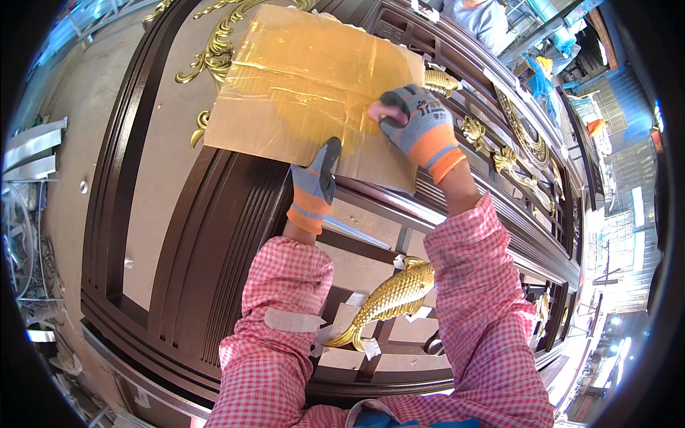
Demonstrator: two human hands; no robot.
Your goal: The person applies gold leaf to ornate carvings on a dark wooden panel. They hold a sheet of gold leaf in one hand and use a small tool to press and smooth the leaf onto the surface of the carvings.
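Observation:
A cardboard sheet (278, 132), stained gold across much of its face, lies over the dark brown panel (221, 235). My left hand (314, 182), in a grey and orange glove, grips its near edge. Above the sheet's right part, my right hand (421, 121) wears a matching glove and has its fingers curled together. Something pink (385, 113) shows at those fingertips; whether it is a small pad or bare fingers I cannot make out. Between my forearms a golden fish ornament (392, 296) sits on the panel's bars, with white tape pieces around it.
Gold scrollwork (217, 53) emerges beyond the cardboard's far left. More gold ornaments (506, 160) run along the panel's right side. Another person (478, 21) is at the far edge. Metal pieces (36, 146) lie at the left, and blue plastic sheeting (542, 78) is at the back right.

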